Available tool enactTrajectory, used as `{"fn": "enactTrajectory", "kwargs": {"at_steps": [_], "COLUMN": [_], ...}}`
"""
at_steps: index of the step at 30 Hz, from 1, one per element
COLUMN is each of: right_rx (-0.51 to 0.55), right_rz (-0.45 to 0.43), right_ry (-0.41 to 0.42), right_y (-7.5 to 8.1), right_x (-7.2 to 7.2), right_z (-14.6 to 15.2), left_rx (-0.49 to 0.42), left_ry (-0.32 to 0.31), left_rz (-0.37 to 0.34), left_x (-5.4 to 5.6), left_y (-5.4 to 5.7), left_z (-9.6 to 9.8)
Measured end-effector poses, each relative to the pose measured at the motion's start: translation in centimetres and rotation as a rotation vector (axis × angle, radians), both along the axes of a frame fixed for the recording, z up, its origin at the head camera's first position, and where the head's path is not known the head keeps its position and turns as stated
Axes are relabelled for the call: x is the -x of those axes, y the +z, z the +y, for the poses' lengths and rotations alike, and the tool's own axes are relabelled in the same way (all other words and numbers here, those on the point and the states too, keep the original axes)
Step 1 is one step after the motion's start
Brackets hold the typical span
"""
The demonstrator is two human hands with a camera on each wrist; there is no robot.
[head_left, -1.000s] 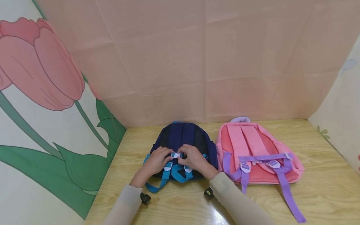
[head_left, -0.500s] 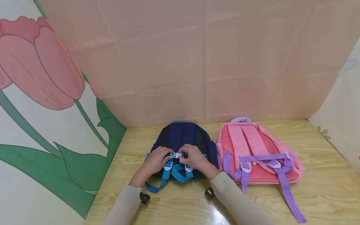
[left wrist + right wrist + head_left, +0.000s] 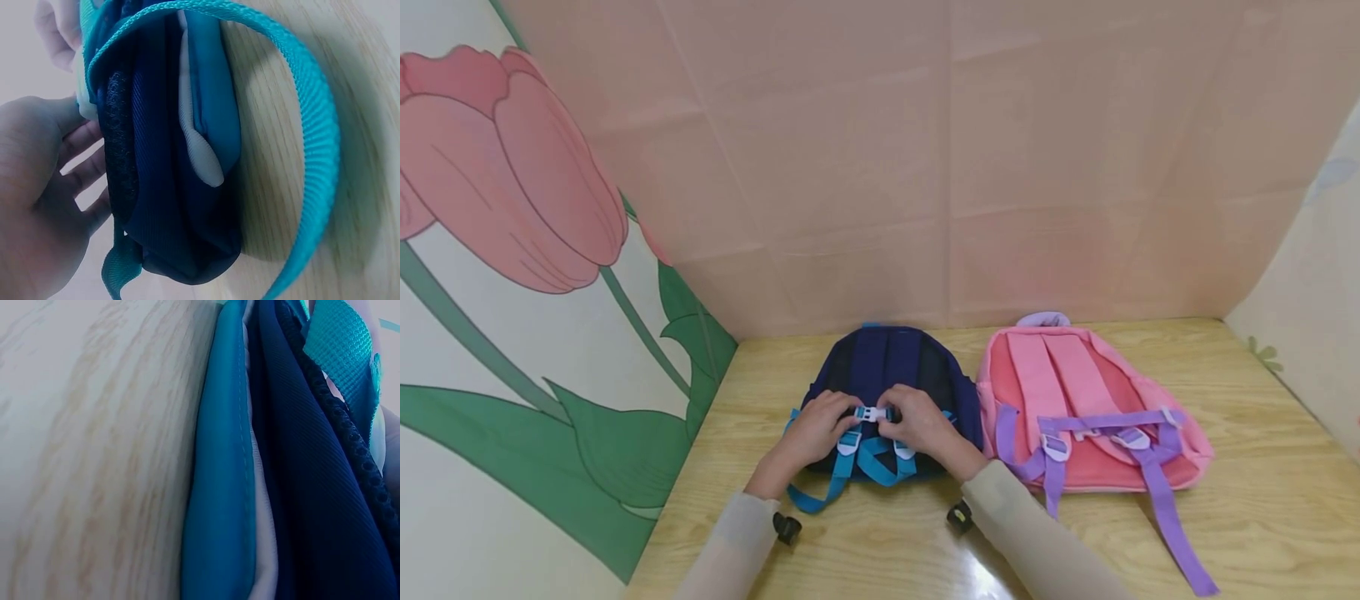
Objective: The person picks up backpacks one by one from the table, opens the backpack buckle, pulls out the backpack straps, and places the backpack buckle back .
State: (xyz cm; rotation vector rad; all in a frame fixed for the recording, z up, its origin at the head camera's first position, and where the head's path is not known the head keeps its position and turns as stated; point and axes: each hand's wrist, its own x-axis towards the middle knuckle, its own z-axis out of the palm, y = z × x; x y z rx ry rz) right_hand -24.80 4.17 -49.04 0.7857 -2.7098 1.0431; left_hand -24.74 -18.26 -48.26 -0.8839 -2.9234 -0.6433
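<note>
A navy backpack (image 3: 868,358) lies on the table with its back panel and shoulder straps up. Across the straps runs a white side-release buckle (image 3: 871,414) on a blue strap. My left hand (image 3: 822,423) pinches the strap at the buckle's left end, and my right hand (image 3: 917,423) pinches its right end. The buckle shows between both sets of fingertips, its halves in line. Blue webbing (image 3: 880,467) hangs in loops below from white adjusters. In the left wrist view the left hand (image 3: 37,187) is beside the bag's edge, blue webbing (image 3: 312,125) arching over the wood.
A pink backpack (image 3: 1075,383) with purple straps (image 3: 1168,521) lies against the navy one on the right, one strap end trailing toward the front. The wooden table (image 3: 1262,467) meets a tan backdrop (image 3: 940,167) behind and a tulip-printed wall (image 3: 550,358) at left.
The fingertips have shifted slightly apart since a second ago, and more of the white buckle and its blue webbing shows between them. The bags stay in place.
</note>
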Motion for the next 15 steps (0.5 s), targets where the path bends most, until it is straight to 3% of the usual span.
{"fn": "enactTrajectory", "kwargs": {"at_steps": [15], "right_rx": [-0.015], "right_rz": [-0.038], "right_ry": [-0.021], "right_y": [0.46], "right_x": [-0.16], "right_z": [0.20], "left_rx": [-0.039], "left_ry": [0.019], "left_rz": [-0.005], "left_x": [0.07], "left_y": [0.09], "left_z": [-0.43]}}
